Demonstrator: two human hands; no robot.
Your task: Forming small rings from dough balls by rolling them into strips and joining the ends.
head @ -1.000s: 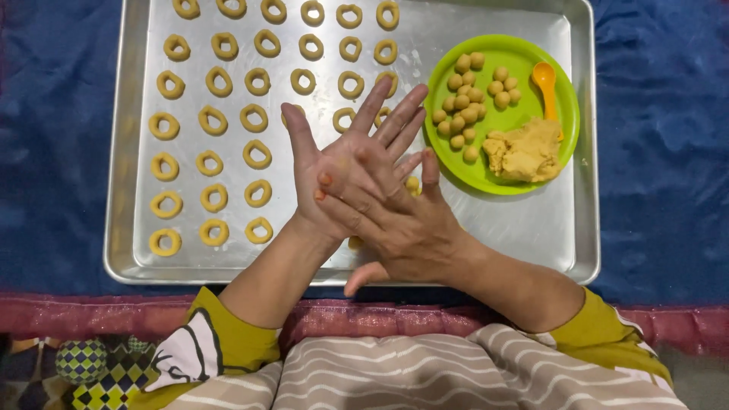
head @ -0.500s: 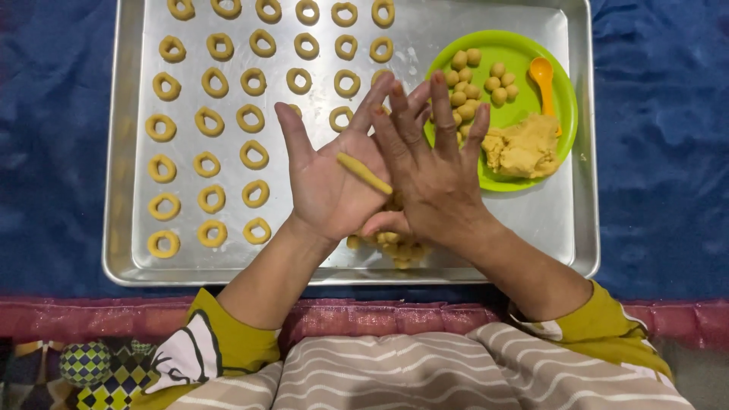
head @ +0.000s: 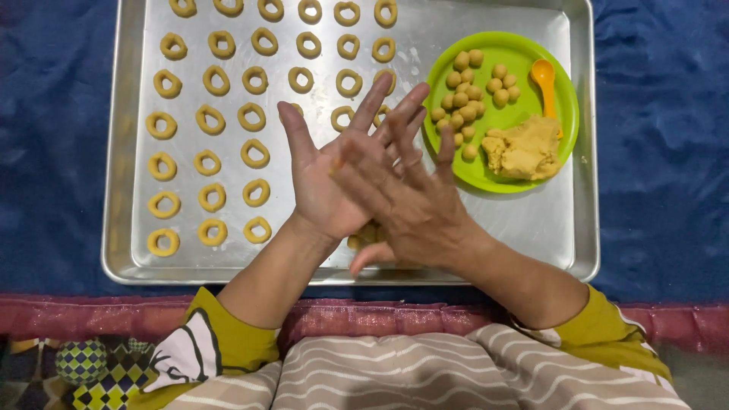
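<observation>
Hands over a metal baking tray [head: 531, 228]: the left hand [head: 326, 182] lies palm up with fingers spread, and the right hand [head: 402, 197] is pressed flat across it, palm down. Any dough between the palms is hidden, so its long axis cannot be told. Dough rings [head: 213, 156] fill the tray's left and far part; bare metal remains at the near right. A green plate [head: 558, 83] with dough balls [head: 467, 91] sits by the right rim.

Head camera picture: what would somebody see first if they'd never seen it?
Two hands pressed palm to palm, the right hand lying over the left hand, above a silver tray. Neat rows of dough rings fill the tray's left side. On its right sits a bright green plate holding little dough balls.
</observation>
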